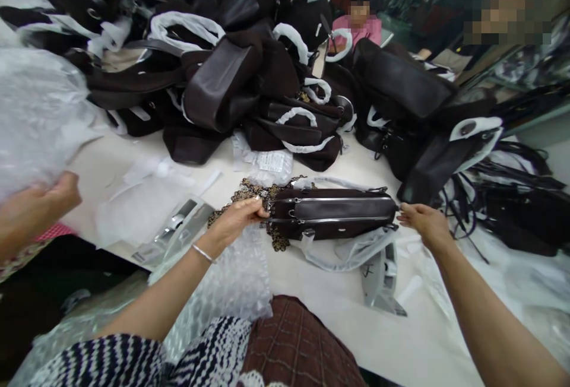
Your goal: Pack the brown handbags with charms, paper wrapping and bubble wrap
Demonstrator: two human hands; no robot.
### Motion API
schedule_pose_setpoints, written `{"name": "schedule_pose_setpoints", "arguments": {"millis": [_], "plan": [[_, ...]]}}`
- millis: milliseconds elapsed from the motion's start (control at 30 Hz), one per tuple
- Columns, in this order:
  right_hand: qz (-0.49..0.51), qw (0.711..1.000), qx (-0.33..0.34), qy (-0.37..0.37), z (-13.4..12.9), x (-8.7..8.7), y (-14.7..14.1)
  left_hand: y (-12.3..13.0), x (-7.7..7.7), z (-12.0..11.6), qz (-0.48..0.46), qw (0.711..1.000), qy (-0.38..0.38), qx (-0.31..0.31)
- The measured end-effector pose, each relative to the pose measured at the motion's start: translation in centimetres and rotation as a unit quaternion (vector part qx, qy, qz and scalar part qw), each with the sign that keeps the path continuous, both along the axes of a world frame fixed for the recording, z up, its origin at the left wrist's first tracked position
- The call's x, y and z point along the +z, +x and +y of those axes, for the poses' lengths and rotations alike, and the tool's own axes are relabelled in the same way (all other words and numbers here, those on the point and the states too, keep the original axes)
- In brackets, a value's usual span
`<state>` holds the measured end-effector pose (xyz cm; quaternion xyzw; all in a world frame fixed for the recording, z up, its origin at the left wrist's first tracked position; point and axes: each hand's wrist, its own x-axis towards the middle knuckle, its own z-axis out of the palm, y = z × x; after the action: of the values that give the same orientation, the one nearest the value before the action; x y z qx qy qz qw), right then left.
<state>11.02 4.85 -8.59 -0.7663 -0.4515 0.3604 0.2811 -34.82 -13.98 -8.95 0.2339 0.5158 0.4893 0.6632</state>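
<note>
A dark brown handbag [341,209] lies on the white table, seen from its top, with two zip lines along it and handles wrapped in clear plastic. My left hand [240,218] pinches its left end, beside a patterned chain-like heap [280,240]. At the bag's right end, my right hand [423,221] grips the tip with fingers pressed together. A tape dispenser [382,277] stands just below the bag on the right. Bubble wrap [240,274] hangs over the table's near edge, below my left hand.
Dark handbags [222,78] are piled across the back. Another dispenser [180,227] stands at the left. Another person's hand [40,212] holds bubble wrap [40,114] at far left. Black straps and bags [521,215] lie at right. A small packet [271,164] sits behind the bag.
</note>
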Motion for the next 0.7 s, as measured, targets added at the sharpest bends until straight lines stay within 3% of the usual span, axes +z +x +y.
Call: {"name": "schedule_pose_setpoints", "arguments": {"millis": [100,200,333,467,600,700], "plan": [[0.004,0.998,0.012,0.060,-1.0,0.0,-0.3,1.3,-0.5,-0.4,0.028,0.998,-0.025,-0.046],[0.010,0.993,-0.019,0.115,-4.0,-0.6,-0.7,1.7,-0.5,-0.5,0.067,0.993,-0.053,-0.085],[0.099,0.994,-0.047,0.029,-9.4,-2.1,-1.8,1.8,0.1,0.8,0.258,0.962,0.028,-0.079],[0.160,0.986,-0.016,-0.050,-13.5,-3.9,-3.3,3.3,1.0,3.4,0.411,0.894,0.137,-0.112],[0.175,0.979,0.018,-0.105,-15.2,-5.6,-3.8,6.3,0.7,4.5,0.484,0.846,0.178,-0.138],[0.155,0.981,0.059,-0.099,-14.5,-6.6,-4.0,8.3,-0.2,4.0,0.474,0.852,0.187,-0.121]]}}
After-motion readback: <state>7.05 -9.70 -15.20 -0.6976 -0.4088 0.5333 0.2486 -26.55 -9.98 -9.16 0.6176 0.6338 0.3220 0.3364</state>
